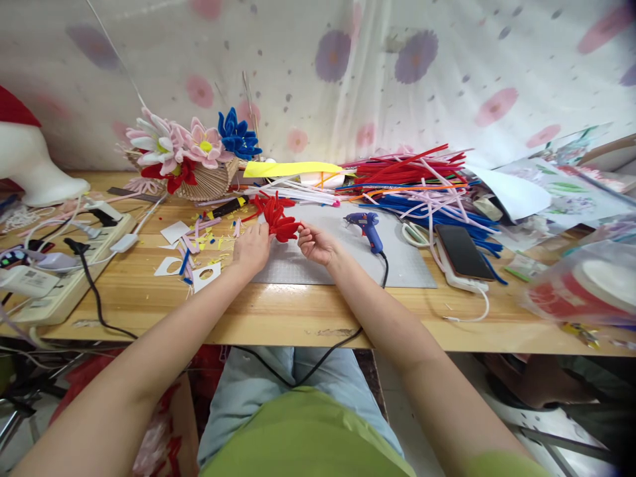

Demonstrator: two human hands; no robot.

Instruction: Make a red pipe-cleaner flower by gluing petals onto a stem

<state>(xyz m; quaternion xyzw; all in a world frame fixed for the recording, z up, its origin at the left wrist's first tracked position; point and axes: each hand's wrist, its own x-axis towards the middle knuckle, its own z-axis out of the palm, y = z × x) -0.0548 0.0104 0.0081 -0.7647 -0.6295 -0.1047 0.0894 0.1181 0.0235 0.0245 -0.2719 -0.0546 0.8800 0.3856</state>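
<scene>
A red pipe-cleaner flower (pixel 278 217) is held up above the left part of a grey cutting mat (pixel 318 265). My left hand (pixel 252 250) is closed around its lower left side, with the fingertips partly hidden. At the flower's right edge, my right hand (pixel 316 244) pinches the tip of one red petal between thumb and finger. A blue hot glue gun (pixel 366 229) lies on the mat to the right of my right hand, its black cord running off the table's front edge. Paper scraps (pixel 205 275) and bits of pipe cleaner lie left of my left hand.
Finished flowers (pixel 203 142) stand in a fan-shaped holder at the back left. Bundles of pipe cleaners (pixel 412 173) spread along the back. Scissors (pixel 415 234), a phone (pixel 464 252) and a bagged cup (pixel 591 285) are on the right; a power strip (pixel 74 271) is on the left.
</scene>
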